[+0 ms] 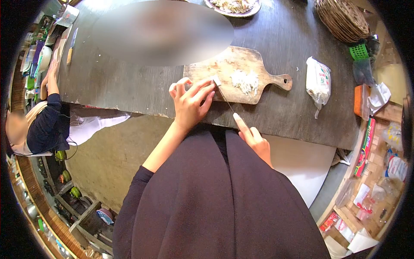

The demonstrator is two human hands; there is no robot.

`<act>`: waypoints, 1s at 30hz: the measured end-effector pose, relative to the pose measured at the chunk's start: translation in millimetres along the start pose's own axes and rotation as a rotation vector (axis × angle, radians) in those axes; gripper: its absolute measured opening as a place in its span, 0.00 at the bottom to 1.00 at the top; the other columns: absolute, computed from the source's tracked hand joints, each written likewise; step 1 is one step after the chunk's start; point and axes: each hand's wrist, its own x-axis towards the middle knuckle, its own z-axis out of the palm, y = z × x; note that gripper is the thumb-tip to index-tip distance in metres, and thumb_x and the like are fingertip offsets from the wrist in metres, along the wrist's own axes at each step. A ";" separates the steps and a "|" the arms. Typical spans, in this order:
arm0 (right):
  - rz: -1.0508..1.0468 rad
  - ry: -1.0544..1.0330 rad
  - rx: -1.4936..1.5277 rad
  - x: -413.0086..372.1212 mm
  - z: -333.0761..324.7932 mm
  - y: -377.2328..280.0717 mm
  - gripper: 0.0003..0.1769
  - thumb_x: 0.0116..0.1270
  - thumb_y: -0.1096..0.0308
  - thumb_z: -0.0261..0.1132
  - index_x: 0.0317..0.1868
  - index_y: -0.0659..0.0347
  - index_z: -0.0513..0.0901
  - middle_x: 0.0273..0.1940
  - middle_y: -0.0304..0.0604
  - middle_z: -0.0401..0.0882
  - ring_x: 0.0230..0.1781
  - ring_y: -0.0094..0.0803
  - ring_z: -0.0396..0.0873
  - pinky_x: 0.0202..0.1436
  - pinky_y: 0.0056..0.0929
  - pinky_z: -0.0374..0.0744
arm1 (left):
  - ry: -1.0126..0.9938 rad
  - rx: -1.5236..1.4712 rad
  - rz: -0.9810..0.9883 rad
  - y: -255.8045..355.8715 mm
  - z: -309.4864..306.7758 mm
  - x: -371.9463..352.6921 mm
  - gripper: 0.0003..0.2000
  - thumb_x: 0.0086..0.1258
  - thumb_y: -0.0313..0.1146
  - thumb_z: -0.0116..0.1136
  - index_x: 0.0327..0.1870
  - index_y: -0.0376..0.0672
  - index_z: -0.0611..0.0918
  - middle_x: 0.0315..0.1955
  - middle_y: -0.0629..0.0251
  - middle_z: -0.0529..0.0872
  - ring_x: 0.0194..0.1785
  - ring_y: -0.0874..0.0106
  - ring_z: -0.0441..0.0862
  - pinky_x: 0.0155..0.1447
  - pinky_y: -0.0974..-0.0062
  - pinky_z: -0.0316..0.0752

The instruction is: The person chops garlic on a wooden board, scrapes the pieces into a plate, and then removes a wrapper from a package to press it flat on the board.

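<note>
A wooden cutting board [248, 59] with a holed handle lies at the table's near edge. On it is a pile of thin white strips [245, 82]; their kind I cannot make out. My left hand [193, 104] is closed with its fingertips against a small white food piece [216, 80] near the board's front. My right hand [255, 140] grips a knife [225, 98], its handle mostly hidden by the fingers. The blade slants away from me, its tip end beside the white piece and close to my left fingertips.
Right of the board stands a white plastic packet [318, 80]. A plate of shredded food [235, 12] and stacked woven baskets [343, 19] are at the back. Another knife [72, 47] lies at far left, near a seated person [41, 123]. A blurred patch hides part of the table.
</note>
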 end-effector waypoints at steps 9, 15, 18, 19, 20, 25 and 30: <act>-0.068 0.123 0.022 -21.2 3.6 24.2 0.33 0.74 0.62 0.67 0.77 0.26 0.73 0.30 0.40 0.67 0.20 0.40 0.80 0.25 0.41 0.81 | -0.011 -0.124 -0.054 -2.8 -0.4 0.3 0.13 0.63 0.36 0.72 0.49 0.57 0.91 0.52 0.80 0.90 0.59 0.63 0.74 0.69 0.60 0.57; -0.086 0.221 0.131 9.4 5.9 26.7 0.32 0.74 0.67 0.66 0.76 0.35 0.74 0.30 0.43 0.74 0.22 0.44 0.79 0.29 0.43 0.81 | -0.073 -0.023 -0.180 -7.2 -1.6 9.3 0.16 0.65 0.39 0.70 0.54 0.61 0.90 0.61 0.72 0.82 0.68 0.57 0.66 0.73 0.55 0.55; -0.024 0.194 0.292 13.6 -6.9 21.7 0.30 0.76 0.75 0.62 0.76 0.44 0.75 0.32 0.51 0.74 0.27 0.50 0.76 0.35 0.44 0.76 | -0.096 0.014 -0.145 -6.8 -2.1 12.4 0.16 0.64 0.39 0.71 0.54 0.63 0.90 0.61 0.72 0.81 0.68 0.57 0.66 0.73 0.53 0.55; -0.019 0.195 0.317 13.1 -9.9 21.0 0.29 0.76 0.75 0.61 0.75 0.46 0.76 0.33 0.52 0.75 0.27 0.49 0.74 0.35 0.42 0.76 | -0.096 0.015 -0.145 -6.8 -2.0 12.8 0.16 0.64 0.39 0.71 0.54 0.63 0.90 0.61 0.72 0.81 0.68 0.57 0.66 0.73 0.53 0.55; -0.018 0.195 0.316 12.4 -9.7 22.3 0.29 0.76 0.75 0.61 0.75 0.46 0.76 0.33 0.52 0.75 0.27 0.49 0.74 0.35 0.42 0.76 | -0.094 0.006 -0.136 -6.5 -1.5 12.9 0.16 0.63 0.38 0.71 0.53 0.63 0.90 0.61 0.72 0.81 0.68 0.57 0.67 0.73 0.53 0.55; -0.042 0.212 0.334 7.0 -8.7 27.2 0.29 0.76 0.76 0.61 0.75 0.47 0.76 0.33 0.52 0.75 0.27 0.48 0.74 0.35 0.40 0.76 | -0.088 -0.007 -0.106 -3.8 -0.3 16.1 0.15 0.62 0.38 0.72 0.50 0.62 0.91 0.59 0.71 0.81 0.68 0.56 0.67 0.72 0.53 0.56; -0.036 0.219 0.268 1.2 -5.2 29.7 0.30 0.75 0.69 0.64 0.76 0.40 0.75 0.32 0.45 0.77 0.24 0.45 0.79 0.31 0.43 0.79 | -0.042 -0.004 -0.104 -5.3 1.5 15.5 0.08 0.59 0.37 0.74 0.39 0.59 0.87 0.57 0.71 0.81 0.66 0.56 0.67 0.69 0.53 0.56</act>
